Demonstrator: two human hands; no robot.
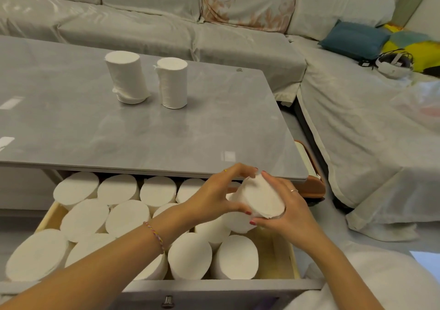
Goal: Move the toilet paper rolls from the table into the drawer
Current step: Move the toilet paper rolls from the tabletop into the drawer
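Both hands hold one white toilet paper roll, tilted, above the right back part of the open drawer. My left hand grips its left side and my right hand cups its right side and bottom. Several white rolls stand upright in the drawer, packed in rows. Two more rolls stand upright on the grey table: one on the left, one just right of it.
The drawer front with a metal knob lies near the bottom edge. A covered sofa wraps around the table's far and right sides, with a blue cushion and a white headset on it.
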